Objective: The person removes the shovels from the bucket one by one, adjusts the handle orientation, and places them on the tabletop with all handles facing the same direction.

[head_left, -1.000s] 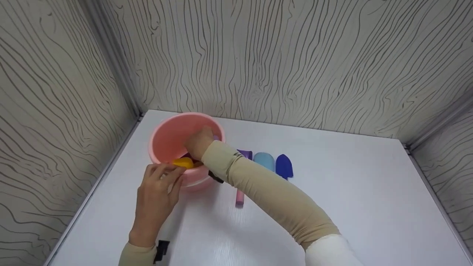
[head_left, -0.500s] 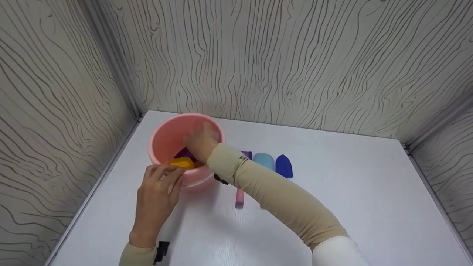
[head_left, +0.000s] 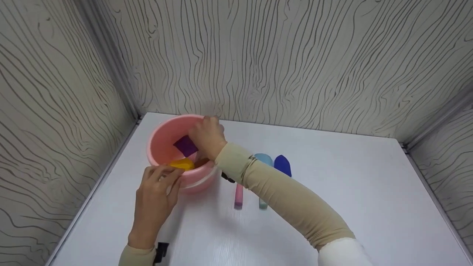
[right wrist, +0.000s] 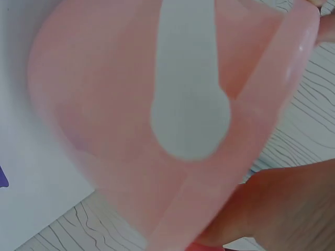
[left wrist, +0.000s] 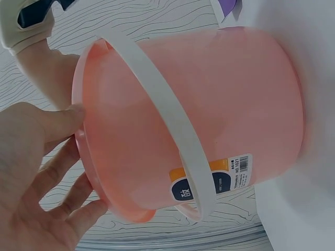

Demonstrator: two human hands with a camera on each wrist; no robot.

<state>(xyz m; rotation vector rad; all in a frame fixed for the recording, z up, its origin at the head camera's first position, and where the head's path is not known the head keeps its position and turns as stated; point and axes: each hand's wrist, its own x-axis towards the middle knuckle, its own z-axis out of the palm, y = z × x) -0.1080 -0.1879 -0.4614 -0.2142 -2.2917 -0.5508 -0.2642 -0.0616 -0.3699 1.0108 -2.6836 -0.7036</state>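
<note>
The pink bucket [head_left: 196, 179] stands at the table's left, its white handle [left wrist: 172, 115] hanging down the side. My left hand [head_left: 155, 199] pinches the near rim between thumb and fingers, beside a yellow piece [head_left: 183, 163] inside. My right hand [head_left: 208, 136] is at the bucket's mouth near the far right rim, fingers curled. Under it shows a purple flat-ended toy tool [head_left: 186, 146], which seems to be in its grip; the hold itself is hidden. A brown piece [head_left: 201, 162] lies near the yellow one. In the right wrist view the bucket wall covers most of the right hand.
On the white table [head_left: 351, 184], right of the bucket, lie a tool with a pink handle [head_left: 238, 195], a light blue toy shovel [head_left: 263, 159] and a dark blue toy shovel [head_left: 282, 165]. My right sleeve [head_left: 281, 195] crosses over them. Wood-patterned panels [head_left: 258, 66] stand around.
My right hand has risen toward the far right rim, and the purple toy tool has come up with it, more exposed. The left hand has stayed on the rim.
</note>
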